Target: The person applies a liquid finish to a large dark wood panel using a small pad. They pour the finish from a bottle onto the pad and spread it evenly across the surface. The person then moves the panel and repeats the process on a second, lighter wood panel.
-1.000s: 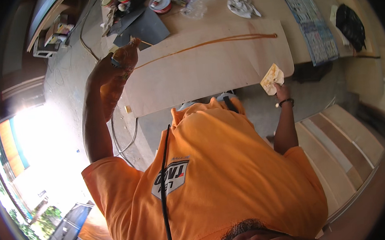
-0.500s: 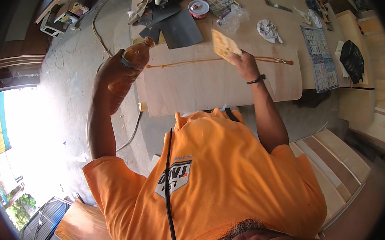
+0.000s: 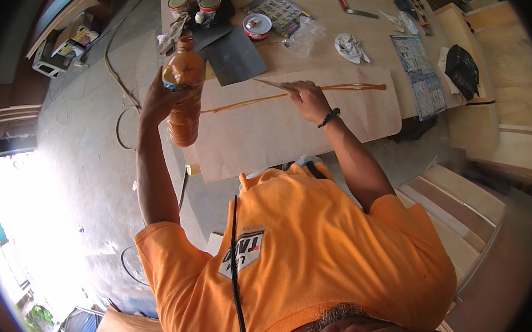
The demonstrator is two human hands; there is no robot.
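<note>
My left hand [image 3: 161, 100] grips a clear plastic bottle [image 3: 185, 119] of orange-brown liquid. The bottle stands nearly upright, its mouth at the top, beside the left edge of a pale wooden panel [image 3: 258, 136]. My right hand [image 3: 310, 103] pinches a thin, flat, pale piece [image 3: 274, 84], seen nearly edge-on; its material I cannot make out. It is over the panel's far part, near a dark grey sheet [image 3: 234, 58]. A long streak of orange-brown liquid [image 3: 353, 87] runs across the panel, passing behind my right hand.
Behind the panel on the table are several paint cans [image 3: 210, 3], a round lidded tin [image 3: 257, 26], crumpled clear plastic [image 3: 304, 37], a white rag [image 3: 351, 48] and a red-handled tool [image 3: 357, 10]. Printed sheets [image 3: 419, 75] lie at right. A hose [image 3: 113, 69] trails over the floor at left.
The bottle has gone from tilted to nearly upright. My right hand has moved left relative to the panel, and the flat piece has turned from showing its stained face to nearly edge-on.
</note>
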